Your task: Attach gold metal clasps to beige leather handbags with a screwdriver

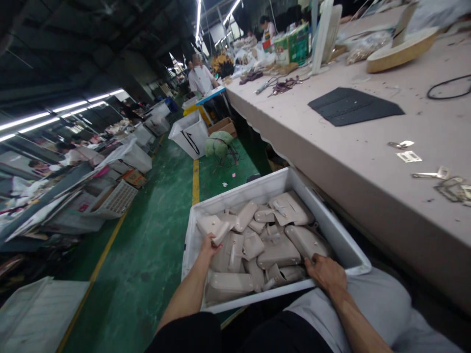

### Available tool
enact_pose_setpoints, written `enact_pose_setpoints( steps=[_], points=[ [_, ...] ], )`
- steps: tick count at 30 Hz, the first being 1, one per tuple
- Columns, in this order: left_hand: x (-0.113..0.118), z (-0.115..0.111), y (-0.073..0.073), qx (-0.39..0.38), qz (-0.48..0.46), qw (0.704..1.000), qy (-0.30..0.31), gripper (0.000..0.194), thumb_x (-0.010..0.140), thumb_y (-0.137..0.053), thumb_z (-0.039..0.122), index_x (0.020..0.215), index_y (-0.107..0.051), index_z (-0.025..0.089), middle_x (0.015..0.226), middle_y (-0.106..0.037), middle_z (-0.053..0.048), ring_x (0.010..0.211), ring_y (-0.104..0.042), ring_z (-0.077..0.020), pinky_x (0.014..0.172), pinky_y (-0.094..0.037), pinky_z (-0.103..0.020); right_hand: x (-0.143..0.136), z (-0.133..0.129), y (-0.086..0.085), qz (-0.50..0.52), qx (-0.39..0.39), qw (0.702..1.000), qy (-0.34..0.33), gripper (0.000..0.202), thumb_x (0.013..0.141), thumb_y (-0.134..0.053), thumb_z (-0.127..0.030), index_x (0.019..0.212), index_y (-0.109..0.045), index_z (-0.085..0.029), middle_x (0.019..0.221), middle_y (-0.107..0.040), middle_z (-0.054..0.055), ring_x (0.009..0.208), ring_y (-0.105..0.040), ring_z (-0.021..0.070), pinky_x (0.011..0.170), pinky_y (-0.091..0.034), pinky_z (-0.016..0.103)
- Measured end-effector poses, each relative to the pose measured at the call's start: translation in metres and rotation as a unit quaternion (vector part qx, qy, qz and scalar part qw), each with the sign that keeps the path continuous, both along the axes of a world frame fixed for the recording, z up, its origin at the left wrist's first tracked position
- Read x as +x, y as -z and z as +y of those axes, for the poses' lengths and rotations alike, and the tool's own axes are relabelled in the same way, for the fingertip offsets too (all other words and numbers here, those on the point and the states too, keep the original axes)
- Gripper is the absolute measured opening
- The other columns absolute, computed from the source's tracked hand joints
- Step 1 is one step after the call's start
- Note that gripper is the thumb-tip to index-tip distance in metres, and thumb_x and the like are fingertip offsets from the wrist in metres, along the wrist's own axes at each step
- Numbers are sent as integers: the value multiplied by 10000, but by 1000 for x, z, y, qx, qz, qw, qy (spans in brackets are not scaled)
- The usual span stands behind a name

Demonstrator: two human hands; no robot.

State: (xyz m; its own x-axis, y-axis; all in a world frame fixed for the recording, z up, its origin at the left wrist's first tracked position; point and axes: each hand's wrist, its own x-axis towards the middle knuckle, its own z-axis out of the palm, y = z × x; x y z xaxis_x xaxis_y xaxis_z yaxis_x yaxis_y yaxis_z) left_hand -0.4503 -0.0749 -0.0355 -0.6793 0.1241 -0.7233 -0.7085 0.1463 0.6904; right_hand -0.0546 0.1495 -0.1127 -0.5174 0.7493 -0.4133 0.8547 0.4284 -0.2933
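Observation:
A white plastic bin stands against my legs, filled with several beige bags lying jumbled together. My left hand is closed on the lower edge of one beige bag at the bin's left side, its fingertips partly hidden. At the near right side of the bin, my right hand rests over the rim, fingers bent against another beige bag. Whether those fingers grip the bag or only touch it cannot be made out.
A long covered table runs along the right, bearing a dark flat piece and metal parts. Ahead on the green floor are a white bin and a green bundle. A person is farther back.

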Motion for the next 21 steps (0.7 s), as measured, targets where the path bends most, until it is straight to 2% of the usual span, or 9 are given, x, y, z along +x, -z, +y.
enact_pose_setpoints(
  steps=[4, 6, 8, 10, 12, 14, 16, 18, 21],
  points=[
    [61, -23, -15, 91, -67, 994, 8, 669, 596, -614, 111, 1258, -563, 25, 899, -717, -143, 796, -702, -260, 616, -609, -307, 1, 3, -1, 44, -5, 999, 21, 469, 981, -467, -532, 996, -771, -176, 943, -756, 186, 974, -726, 384, 841, -506, 462],
    [103, -30, -22, 145, -89, 985, 39, 700, 577, -613, 82, 1275, -569, 40, 957, -748, -163, 857, -734, -278, 696, -628, -323, 4, 6, -6, 109, -38, 992, 42, 490, 974, -466, -567, 947, -772, -185, 942, -754, 166, 978, -715, 380, 859, -500, 473],
    [147, -32, -27, 199, -113, 970, 83, 748, 586, -616, 60, 1330, -554, 77, 994, -774, -148, 877, -753, -285, 743, -630, -339, 10, 5, -19, 227, -115, 965, 66, 539, 960, -471, -622, 948, -772, -175, 953, -751, 150, 979, -705, 362, 881, -507, 472],
    [192, -28, -30, 206, -134, 961, 130, 778, 563, -625, 42, 1338, -571, 88, 1000, -788, -143, 917, -761, -294, 793, -624, -348, 23, -5, -38, 376, -225, 895, 86, 614, 927, -516, -687, 1107, -757, -151, 1040, -746, 149, 1014, -697, 340, 921, -522, 462],
    [235, -19, -33, 196, -145, 951, 190, 769, 540, -659, 48, 1306, -623, 115, 1034, -793, -145, 1017, -748, -321, 872, -609, -378, 41, -23, -62, 506, -311, 800, 88, 770, 841, -642, -733, 1333, -664, -140, 1190, -717, 159, 1081, -680, 328, 974, -529, 463],
    [275, -7, -35, 212, -129, 931, 269, 800, 489, -719, 68, 1279, -666, 183, 1100, -791, -129, 1137, -707, -375, 959, -576, -448, 62, -46, -87, 582, -322, 741, 96, 914, 741, -780, -707, 1445, -580, -159, 1309, -671, 160, 1154, -649, 330, 1036, -513, 476],
    [311, 7, -42, 236, -111, 894, 365, 843, 432, -792, 106, 1257, -691, 251, 1138, -788, -115, 1224, -651, -438, 1022, -523, -538, 84, -65, -109, 610, -287, 720, 163, 807, 805, -764, -656, 1431, -600, -174, 1328, -667, 144, 1215, -617, 324, 1094, -481, 475],
    [340, 23, -57, 222, -109, 840, 483, 856, 419, -880, 210, 1254, -699, 265, 1161, -779, -129, 1276, -604, -469, 1083, -458, -590, 111, -73, -126, 623, -231, 706, 246, 661, 876, -700, -632, 1359, -668, -183, 1247, -707, 127, 1192, -628, 321, 1089, -487, 465],
    [370, 45, -89, 133, -71, 725, 672, 870, 484, -936, 491, 1284, -694, 246, 1219, -751, -153, 1293, -589, -443, 1159, -391, -579, 162, -69, -139, 629, -153, 704, 292, 576, 844, -739, -601, 1277, -736, -222, 1160, -740, 102, 1140, -651, 330, 1036, -521, 451]
  ],
)
